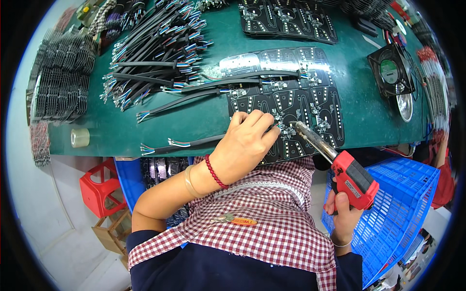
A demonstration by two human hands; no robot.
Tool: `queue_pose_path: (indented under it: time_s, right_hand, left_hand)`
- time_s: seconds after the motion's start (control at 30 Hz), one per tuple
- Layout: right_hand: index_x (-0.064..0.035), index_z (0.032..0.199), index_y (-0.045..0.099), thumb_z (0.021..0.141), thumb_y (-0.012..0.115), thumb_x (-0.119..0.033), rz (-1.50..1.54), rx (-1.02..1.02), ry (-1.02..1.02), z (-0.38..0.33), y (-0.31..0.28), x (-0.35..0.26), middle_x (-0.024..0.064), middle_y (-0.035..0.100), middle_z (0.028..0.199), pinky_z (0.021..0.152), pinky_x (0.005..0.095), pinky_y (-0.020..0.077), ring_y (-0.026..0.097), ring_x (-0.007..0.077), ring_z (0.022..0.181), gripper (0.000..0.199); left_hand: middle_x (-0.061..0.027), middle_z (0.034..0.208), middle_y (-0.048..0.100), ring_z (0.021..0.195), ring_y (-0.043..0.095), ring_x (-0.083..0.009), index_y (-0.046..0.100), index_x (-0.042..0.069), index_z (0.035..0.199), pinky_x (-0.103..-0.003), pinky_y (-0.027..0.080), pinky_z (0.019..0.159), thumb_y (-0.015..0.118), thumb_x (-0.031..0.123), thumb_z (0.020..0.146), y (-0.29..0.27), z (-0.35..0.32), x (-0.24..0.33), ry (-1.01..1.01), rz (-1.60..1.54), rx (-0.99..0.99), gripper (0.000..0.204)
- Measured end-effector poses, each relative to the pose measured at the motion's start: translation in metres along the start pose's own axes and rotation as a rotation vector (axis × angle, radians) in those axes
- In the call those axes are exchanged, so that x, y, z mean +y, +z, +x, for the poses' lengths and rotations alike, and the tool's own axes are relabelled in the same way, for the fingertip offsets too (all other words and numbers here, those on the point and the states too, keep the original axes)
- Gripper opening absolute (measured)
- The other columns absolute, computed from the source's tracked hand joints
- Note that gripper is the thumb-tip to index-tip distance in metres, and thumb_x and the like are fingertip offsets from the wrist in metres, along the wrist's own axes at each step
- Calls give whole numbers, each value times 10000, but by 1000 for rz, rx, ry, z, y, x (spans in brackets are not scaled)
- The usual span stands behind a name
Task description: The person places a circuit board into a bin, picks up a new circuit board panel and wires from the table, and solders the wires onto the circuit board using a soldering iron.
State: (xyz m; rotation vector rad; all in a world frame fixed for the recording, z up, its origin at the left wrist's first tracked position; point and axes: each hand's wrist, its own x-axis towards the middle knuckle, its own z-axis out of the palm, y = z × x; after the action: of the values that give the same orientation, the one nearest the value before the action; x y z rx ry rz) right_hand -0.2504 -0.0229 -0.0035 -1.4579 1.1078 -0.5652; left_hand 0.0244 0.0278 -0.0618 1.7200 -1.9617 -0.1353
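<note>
My right hand (pixel 345 216) grips a red and black soldering gun (pixel 353 179) by its handle. Its metal barrel slants up and left, and the tip meets or hovers just over the black circuit board panel (pixel 323 99). Beside that tip, my left hand (pixel 248 140) is closed in a pinch on the coloured wire ends of a black-sleeved cable (pixel 201 141), pressed to the board. The cable runs left under my wrist. Several more sleeved cables (pixel 189 99) lie across the panel with their wires at its small connectors. My fingers partly hide the joint.
A heap of black cables (pixel 155 53) covers the green table (pixel 208 121) at back left. More boards (pixel 286 22) are stacked behind. A small fan (pixel 391 70) and a metal bowl (pixel 405 106) stand right. Tape (pixel 80 137) lies left; a blue crate (pixel 388 208) is below right.
</note>
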Motion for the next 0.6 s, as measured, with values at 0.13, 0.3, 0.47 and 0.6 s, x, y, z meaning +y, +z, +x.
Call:
queue_pose_path:
  time_s: [0.13, 0.3, 0.47, 0.6]
  right_hand:
    - [54, 1174, 528, 936, 581, -304, 30, -6, -27, 0, 3, 2, 51, 508, 595, 440, 239, 370, 434, 91, 461, 433]
    - [46, 1172, 524, 939, 579, -288, 8, -44, -22, 0, 1, 7, 52, 509, 600, 448, 240, 380, 442, 90, 471, 411]
    - [39, 1170, 525, 938, 586, -264, -24, -47, -1, -2, 0, 13, 56, 518, 616, 465, 248, 395, 449, 94, 481, 387]
    - [39, 1167, 527, 936, 588, -247, -86, -35, 38, -5, -2, 14, 57, 527, 632, 474, 255, 406, 457, 100, 491, 373]
  left_hand:
    - [-61, 962, 517, 941, 513, -210, 625, 34, 977, -354, 386, 807, 597, 70, 749, -1, 0, 0, 1, 6, -1, 232]
    - [-52, 929, 506, 914, 511, -200, 621, 36, 981, -340, 383, 796, 592, 77, 750, -1, 0, -1, 22, 16, 11, 236]
    - [-70, 964, 533, 925, 534, -218, 626, 24, 1021, -348, 403, 803, 584, 52, 746, -6, 0, 2, 0, 22, -27, 279]
    - [-89, 1011, 562, 953, 556, -235, 632, 14, 1061, -360, 425, 823, 572, 28, 747, -8, 2, 3, -20, -1, -71, 320]
